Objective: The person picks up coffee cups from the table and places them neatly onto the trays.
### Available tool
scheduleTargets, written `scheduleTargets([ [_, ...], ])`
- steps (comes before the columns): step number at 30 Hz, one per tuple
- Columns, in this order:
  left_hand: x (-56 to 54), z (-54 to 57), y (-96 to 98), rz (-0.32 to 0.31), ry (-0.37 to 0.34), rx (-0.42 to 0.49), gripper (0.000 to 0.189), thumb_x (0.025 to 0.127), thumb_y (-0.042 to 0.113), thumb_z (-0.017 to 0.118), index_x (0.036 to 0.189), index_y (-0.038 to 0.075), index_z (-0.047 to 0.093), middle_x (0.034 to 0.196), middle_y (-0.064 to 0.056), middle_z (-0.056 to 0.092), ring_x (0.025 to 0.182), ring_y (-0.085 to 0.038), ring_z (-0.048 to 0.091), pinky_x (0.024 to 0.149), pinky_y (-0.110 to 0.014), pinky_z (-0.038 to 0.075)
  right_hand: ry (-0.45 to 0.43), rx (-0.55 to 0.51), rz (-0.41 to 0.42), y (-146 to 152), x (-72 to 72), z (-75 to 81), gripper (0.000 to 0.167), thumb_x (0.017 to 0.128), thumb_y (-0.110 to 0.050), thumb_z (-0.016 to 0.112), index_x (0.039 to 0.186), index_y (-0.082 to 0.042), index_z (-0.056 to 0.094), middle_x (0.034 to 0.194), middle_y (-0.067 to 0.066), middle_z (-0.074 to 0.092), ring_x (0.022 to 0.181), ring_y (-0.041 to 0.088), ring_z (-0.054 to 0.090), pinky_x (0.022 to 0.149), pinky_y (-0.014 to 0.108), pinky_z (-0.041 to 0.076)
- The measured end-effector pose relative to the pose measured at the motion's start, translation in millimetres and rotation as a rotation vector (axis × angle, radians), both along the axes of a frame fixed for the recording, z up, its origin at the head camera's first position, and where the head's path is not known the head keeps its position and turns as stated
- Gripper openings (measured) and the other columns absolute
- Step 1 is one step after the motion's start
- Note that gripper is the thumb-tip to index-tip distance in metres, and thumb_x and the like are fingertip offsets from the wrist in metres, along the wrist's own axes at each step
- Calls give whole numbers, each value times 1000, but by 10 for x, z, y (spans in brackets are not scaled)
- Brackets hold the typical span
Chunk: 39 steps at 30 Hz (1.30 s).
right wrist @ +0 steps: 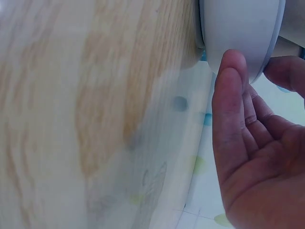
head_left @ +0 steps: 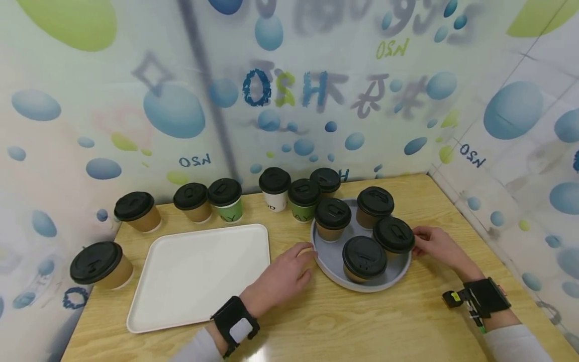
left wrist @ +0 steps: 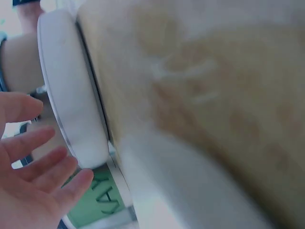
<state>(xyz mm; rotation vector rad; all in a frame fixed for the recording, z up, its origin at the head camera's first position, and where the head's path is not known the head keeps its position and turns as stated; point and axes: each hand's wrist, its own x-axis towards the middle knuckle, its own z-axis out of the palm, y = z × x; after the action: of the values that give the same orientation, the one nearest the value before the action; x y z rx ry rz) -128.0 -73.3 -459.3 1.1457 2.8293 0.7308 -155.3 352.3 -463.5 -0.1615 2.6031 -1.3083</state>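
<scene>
Several coffee cups with black lids stand on a round grey tray [head_left: 325, 261]; among them are a front cup [head_left: 364, 256] and a right-hand cup [head_left: 394, 235]. At the tray's left side, my left hand [head_left: 285, 271] has its fingers spread beside the outer wall; whether they touch it, I cannot tell. In the left wrist view, a green cup [left wrist: 97, 198] shows beyond those fingers. My right hand [head_left: 439, 246] is at the opposite side, its fingers [right wrist: 228, 105] fairly straight against the tray wall [right wrist: 240, 28] and its thumb at the rim.
Left of the round tray lies a white rectangular tray [head_left: 203, 276]. Lidded cups line the back of the wooden table [head_left: 334, 332], including a white cup [head_left: 275, 201] and a green cup [head_left: 229, 211]. A brown cup [head_left: 119, 274] stands at the far left. A patterned curtain [head_left: 289, 125] hangs behind.
</scene>
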Motion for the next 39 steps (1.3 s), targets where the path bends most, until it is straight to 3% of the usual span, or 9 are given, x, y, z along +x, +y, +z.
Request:
scheduleTargets([
  [3,-145,1,-49,78,-55,77,36,101,13,64,136,1,63,145,-18,53,128,-31,59,104,-45,52,-14,-8,-7,-4,10,1,36,108,-16,57,120,18,60,87,11,71,75,20,70,70,33,61],
  [6,-285,29,-87,201,-110,194,36,101,14,64,135,2,61,141,-16,55,126,-33,59,101,-49,52,-27,-14,-18,0,22,-14,37,107,-19,59,119,16,60,89,11,72,77,19,70,71,33,61],
  [10,-456,92,-72,337,-48,341,39,100,14,66,135,0,57,137,-16,55,122,-32,59,97,-49,53,-41,-21,-21,14,40,-47,36,107,-20,60,119,14,61,90,10,72,78,18,70,71,33,61],
  [14,-598,165,8,402,16,453,52,100,19,69,142,-3,48,137,-19,50,124,-32,55,98,-46,53,-37,-17,-5,21,53,-41,35,107,-20,59,118,13,61,89,9,71,78,19,70,71,33,61],
  [20,-758,125,114,506,-166,581,64,96,23,74,145,-7,45,138,-24,51,127,-38,52,100,-48,51,-24,-15,-2,18,44,-5,36,107,-21,59,118,13,60,90,9,71,78,18,69,71,33,61],
  [23,-831,20,123,529,-254,588,68,95,23,76,147,-7,44,143,-26,50,131,-40,51,105,-50,49,-34,-31,15,11,28,-1,36,107,-19,59,118,15,59,90,11,70,79,18,69,71,33,61],
  [27,-950,-110,143,505,-323,624,75,94,22,77,151,-6,39,150,-25,46,137,-39,48,111,-48,44,-44,-44,26,9,10,1,35,107,-18,59,117,15,58,90,11,69,78,17,69,71,33,61],
  [33,-1098,-172,204,476,-336,692,78,90,20,80,153,-1,38,151,-21,46,140,-37,46,116,-45,39,-38,-64,35,20,-4,14,33,107,-16,58,116,16,57,90,12,69,78,17,69,71,34,62],
  [39,-1160,-207,251,481,-336,710,85,87,18,84,153,-1,35,151,-21,47,141,-36,46,118,-45,36,-28,-52,46,16,8,1,29,107,-13,57,115,15,58,89,9,70,77,17,69,70,34,61],
])
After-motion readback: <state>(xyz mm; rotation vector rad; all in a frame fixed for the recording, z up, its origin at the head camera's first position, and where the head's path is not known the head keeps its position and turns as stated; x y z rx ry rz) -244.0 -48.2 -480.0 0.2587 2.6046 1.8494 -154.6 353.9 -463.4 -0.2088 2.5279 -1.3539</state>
